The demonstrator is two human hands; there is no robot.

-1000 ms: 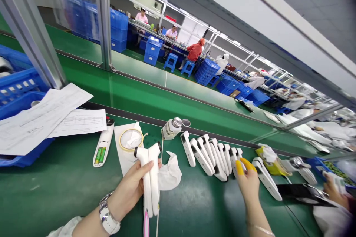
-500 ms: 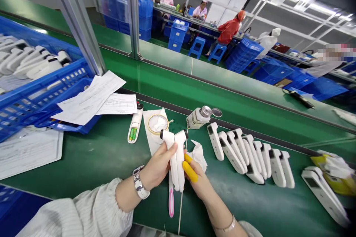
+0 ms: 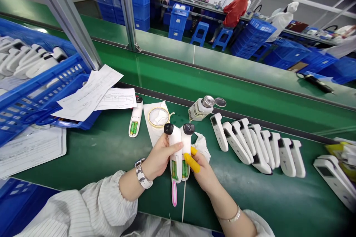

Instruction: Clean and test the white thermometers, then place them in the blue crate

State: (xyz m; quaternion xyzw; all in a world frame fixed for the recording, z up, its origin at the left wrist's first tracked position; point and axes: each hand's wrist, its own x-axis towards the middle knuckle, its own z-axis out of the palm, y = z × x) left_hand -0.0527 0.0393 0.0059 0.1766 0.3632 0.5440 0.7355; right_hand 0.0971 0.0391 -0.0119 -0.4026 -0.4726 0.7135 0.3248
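Observation:
Two white infrared thermometers are held side by side over the green bench, black sensor heads up, green batteries showing in their uncovered handles. My left hand (image 3: 160, 155) is closed around the left thermometer (image 3: 174, 139), its thumb reaching across toward the other one. Yellow finger cots cover fingertips of my right hand (image 3: 203, 172), which grips the right thermometer (image 3: 187, 144) from its side. Below them lies a brush-like tool with a pink looped handle (image 3: 174, 194), its upper end hidden. A crumpled white cloth (image 3: 202, 146) sits behind my right hand.
Several white thermometers (image 3: 239, 142) lie in a row at right. Behind my hands are a bottle with its lid flipped up (image 3: 200, 109), a tape roll (image 3: 158, 117) and another thermometer with batteries exposed (image 3: 135, 118). Papers (image 3: 89, 92) and a blue crate (image 3: 47, 81) stand left.
Both thermometers have been turned so their sensor heads face me and their battery compartments show. My hands still hold them together. The camera view has tipped slightly downward.

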